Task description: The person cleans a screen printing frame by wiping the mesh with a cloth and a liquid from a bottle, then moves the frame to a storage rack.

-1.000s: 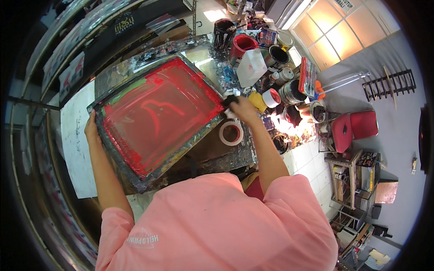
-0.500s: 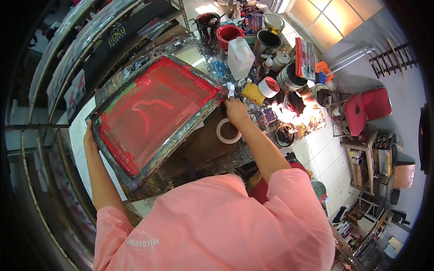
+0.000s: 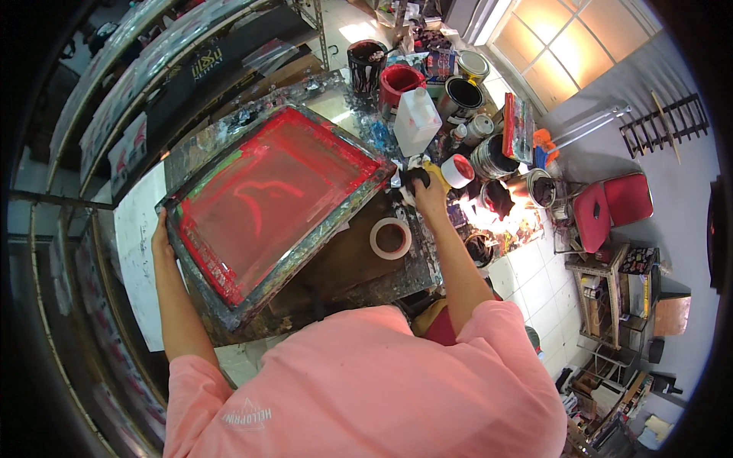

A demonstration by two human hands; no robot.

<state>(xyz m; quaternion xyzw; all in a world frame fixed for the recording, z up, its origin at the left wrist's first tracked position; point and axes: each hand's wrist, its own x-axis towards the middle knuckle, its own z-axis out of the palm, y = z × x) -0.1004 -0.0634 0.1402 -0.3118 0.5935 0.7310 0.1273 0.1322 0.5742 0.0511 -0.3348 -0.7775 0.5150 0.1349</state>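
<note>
A screen printing frame (image 3: pixel 263 202) with red-stained mesh and a pale bird-like outline lies tilted on the worktable, its wooden border smeared with ink. My left hand (image 3: pixel 162 238) grips the frame's left edge, fingers partly hidden behind it. Beyond the frame's right corner, my right hand (image 3: pixel 431 197) is closed around a dark crumpled cloth (image 3: pixel 414 178). Right behind that hand is a yellow sponge-like piece (image 3: pixel 437 172), partly covered. A roll of tape (image 3: pixel 390 239) lies flat on the table between the frame and my right forearm.
A white plastic jug (image 3: pixel 417 122), a red ink bucket (image 3: pixel 399 82) and a dark open can (image 3: pixel 463 95) crowd the table's far side. Several more cans stand to the right. Drying racks (image 3: pixel 99 114) line the left. A red chair (image 3: pixel 611 206) stands at right.
My right hand has left the frame's right corner, moved right and taken hold of the dark cloth. My left hand stays on the frame, and the view has shifted slightly.
</note>
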